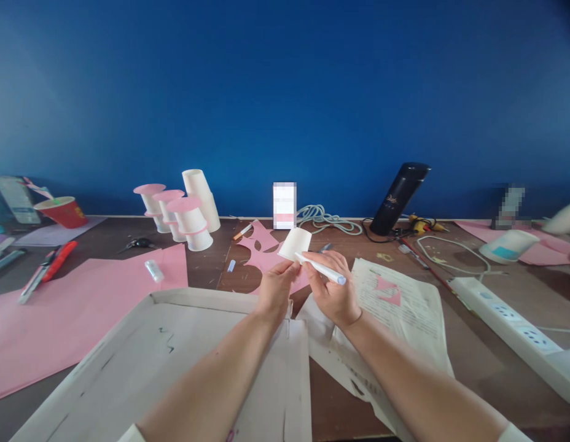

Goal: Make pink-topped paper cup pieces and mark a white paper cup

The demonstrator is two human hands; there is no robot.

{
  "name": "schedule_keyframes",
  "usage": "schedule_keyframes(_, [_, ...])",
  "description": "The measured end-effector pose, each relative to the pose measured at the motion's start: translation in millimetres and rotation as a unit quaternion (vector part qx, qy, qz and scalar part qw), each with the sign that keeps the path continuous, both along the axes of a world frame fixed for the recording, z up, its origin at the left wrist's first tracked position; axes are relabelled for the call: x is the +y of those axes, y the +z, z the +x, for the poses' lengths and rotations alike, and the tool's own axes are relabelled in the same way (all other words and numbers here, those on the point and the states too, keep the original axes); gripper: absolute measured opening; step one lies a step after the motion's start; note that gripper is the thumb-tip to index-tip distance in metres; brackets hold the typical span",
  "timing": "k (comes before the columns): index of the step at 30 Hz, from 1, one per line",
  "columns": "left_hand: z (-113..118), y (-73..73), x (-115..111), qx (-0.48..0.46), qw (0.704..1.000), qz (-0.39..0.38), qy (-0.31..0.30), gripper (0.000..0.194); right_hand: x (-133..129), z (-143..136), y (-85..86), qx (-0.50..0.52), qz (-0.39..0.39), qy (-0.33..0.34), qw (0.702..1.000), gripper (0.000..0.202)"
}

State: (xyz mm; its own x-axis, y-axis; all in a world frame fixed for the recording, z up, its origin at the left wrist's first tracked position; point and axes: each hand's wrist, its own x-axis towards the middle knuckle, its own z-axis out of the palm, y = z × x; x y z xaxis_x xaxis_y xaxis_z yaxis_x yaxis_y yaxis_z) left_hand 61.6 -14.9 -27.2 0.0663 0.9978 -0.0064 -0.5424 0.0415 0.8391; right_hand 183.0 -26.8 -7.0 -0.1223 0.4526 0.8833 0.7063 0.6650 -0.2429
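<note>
At the middle of the view, my left hand [276, 283] holds a small white paper cup [296, 244] tilted over the table. My right hand [333, 288] is closed around a white marker [325, 269] with a pale blue end, and its other end meets the side of the cup. Cut pink paper scraps [261, 258] lie just behind my hands. A small blue cap [231, 266] rests left of them. Farther left stand several white cups with pink discs [188, 218] on and between them, beside a tall cup stack [202, 196].
A white box lid [183, 368] lies under my left forearm. Pink sheets [91, 307] and scissors [48, 270] are at left. A lit phone [285, 205], black flask [398, 199], coiled cable [328, 220], printed papers [405, 307] and power strip [515, 331] sit behind and right.
</note>
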Motion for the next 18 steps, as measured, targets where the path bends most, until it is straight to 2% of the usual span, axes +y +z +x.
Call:
schedule_keyframes(9, [-1.0, -6.0, 3.0, 0.072, 0.997, 0.008, 0.018, 0.026, -1.9, -0.7, 1.2, -0.015, -0.011, -0.009, 1.0, 0.016])
schedule_keyframes(18, [-1.4, -7.3, 4.0, 0.065, 0.998, 0.014, 0.015, 0.026, -0.2, 0.0, 1.4, -0.015, -0.002, -0.015, 1.0, 0.019])
